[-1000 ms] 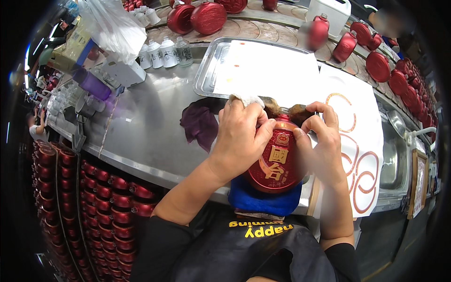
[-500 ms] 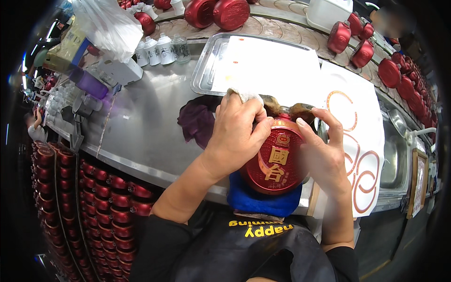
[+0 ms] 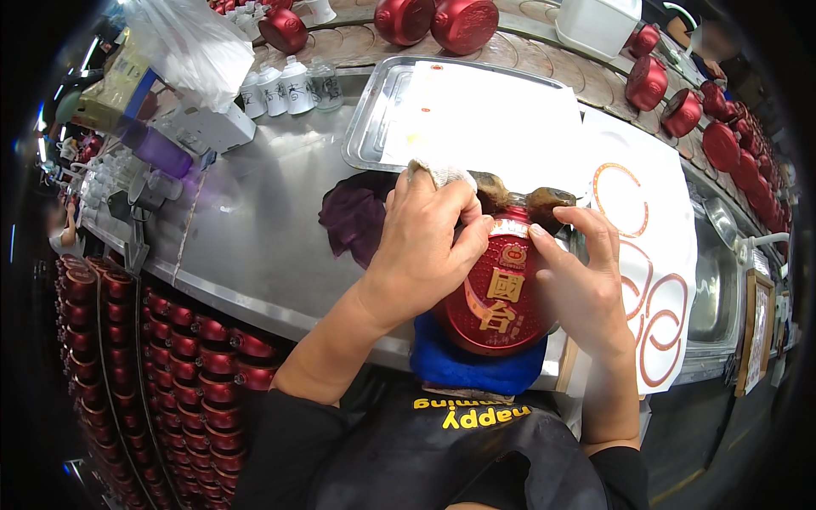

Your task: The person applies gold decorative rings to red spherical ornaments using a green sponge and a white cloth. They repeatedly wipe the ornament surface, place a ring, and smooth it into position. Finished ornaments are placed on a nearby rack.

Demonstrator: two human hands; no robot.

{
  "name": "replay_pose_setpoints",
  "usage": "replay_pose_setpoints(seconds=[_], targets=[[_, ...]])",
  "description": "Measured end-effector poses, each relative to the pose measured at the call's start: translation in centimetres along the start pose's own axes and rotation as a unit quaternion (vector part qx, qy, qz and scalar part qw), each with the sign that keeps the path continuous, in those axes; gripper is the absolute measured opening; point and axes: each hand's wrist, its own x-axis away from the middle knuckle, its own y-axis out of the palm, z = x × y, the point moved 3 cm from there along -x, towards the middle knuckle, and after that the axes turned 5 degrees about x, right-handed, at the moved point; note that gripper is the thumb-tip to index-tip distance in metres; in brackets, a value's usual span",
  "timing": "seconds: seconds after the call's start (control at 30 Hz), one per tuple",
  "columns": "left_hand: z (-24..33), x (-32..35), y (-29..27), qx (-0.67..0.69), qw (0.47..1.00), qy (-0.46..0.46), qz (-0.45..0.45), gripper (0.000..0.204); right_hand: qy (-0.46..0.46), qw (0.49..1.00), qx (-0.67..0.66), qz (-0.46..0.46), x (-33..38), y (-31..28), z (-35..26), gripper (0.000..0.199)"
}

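Observation:
A round red bottle (image 3: 497,331) with raised gold characters lies tilted on a blue cloth (image 3: 476,370) in front of me. Its neck sits between two worn brown rests (image 3: 548,206). A curved orange label strip (image 3: 510,228) crosses the shoulder below the neck, and one end hangs over the bottle's left face. My left hand (image 3: 421,234) is closed round a white cloth (image 3: 442,173), its thumb and forefinger pressed at the strip's left part. My right hand (image 3: 586,272) has its thumb tip at the strip's right end, with its fingers curved and apart.
Several curved orange strips (image 3: 663,336) lie on a white sheet at the right, beside a sink (image 3: 718,293). Behind are a metal tray (image 3: 365,127) with white paper and a conveyor (image 3: 523,55) carrying red bottles. A purple cloth (image 3: 350,217) lies left; small white bottles (image 3: 297,85) stand farther back.
The strip's right part has tipped and now catches the light. My right thumb has shifted slightly left, its forefinger lower. Red bottles on the conveyor have moved right.

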Motion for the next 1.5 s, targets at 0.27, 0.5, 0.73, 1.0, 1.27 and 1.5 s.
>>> replay_pose_setpoints(seconds=[0.27, 0.5, 0.73, 1.0, 1.27, 1.5], targets=[[0.08, 0.09, 0.13, 0.0, 1.0, 0.008, 0.009, 0.017, -0.007, 1.0, 0.005, 0.005, 0.06, 0.22, 0.21, 0.042], [0.1, 0.17, 0.28, -0.001, 1.0, 0.007, 0.016, 0.017, -0.006, 1.0, 0.007, 0.004, -0.02, 0.18, 0.13, 0.041], [0.1, 0.16, 0.49, 0.006, 1.0, 0.008, 0.03, 0.019, -0.007, 1.0, 0.015, 0.01, 0.01, 0.26, 0.13, 0.039], [0.15, 0.07, 0.59, 0.011, 1.0, 0.011, 0.027, 0.018, -0.005, 0.999, -0.001, 0.032, 0.18, 0.6, 0.29, 0.037], [0.15, 0.05, 0.62, -0.014, 1.0, 0.011, 0.026, 0.018, -0.007, 1.0, -0.003, 0.031, 0.14, 0.52, 0.22, 0.036], [0.31, 0.14, 0.37, -0.021, 1.0, -0.006, 0.02, 0.018, -0.004, 1.0, 0.012, 0.019, -0.36, 0.01, -0.15, 0.04]])
